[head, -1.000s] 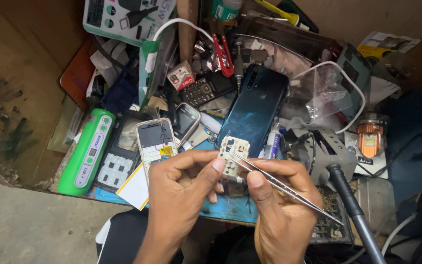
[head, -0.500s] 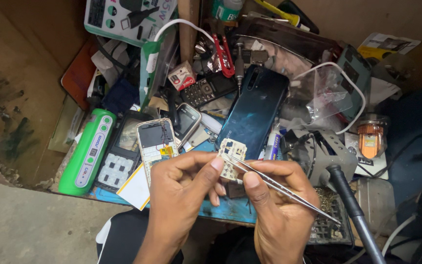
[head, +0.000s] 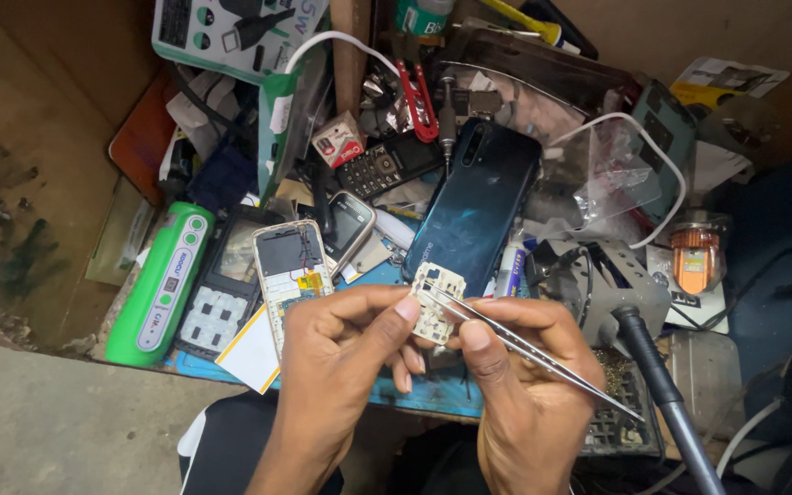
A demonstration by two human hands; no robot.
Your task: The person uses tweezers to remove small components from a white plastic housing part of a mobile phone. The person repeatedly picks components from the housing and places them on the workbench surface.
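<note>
- The left hand [head: 341, 353] is pinching a small pale perforated keypad board [head: 434, 302] above the cluttered bench.
- The right hand [head: 524, 385] is gripping thin metal tweezers [head: 524, 344], their tips touching that board.
- A dark blue smartphone [head: 474, 206] is lying just behind.

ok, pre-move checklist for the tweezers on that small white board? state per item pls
1. Left hand grips the small white board between thumb and fingertips: ok.
2. Right hand holds the tweezers, tips at the board's upper edge: ok.
3. Tips shut on a part: cannot tell, too small.
4. Board held clear above the blue mat: ok.
5. Room around the hands: not ok, the dark blue smartphone and the opened keypad phone lie close by.
6. Soldering iron handle beside the right wrist; touching or apart: cannot tell.
</note>
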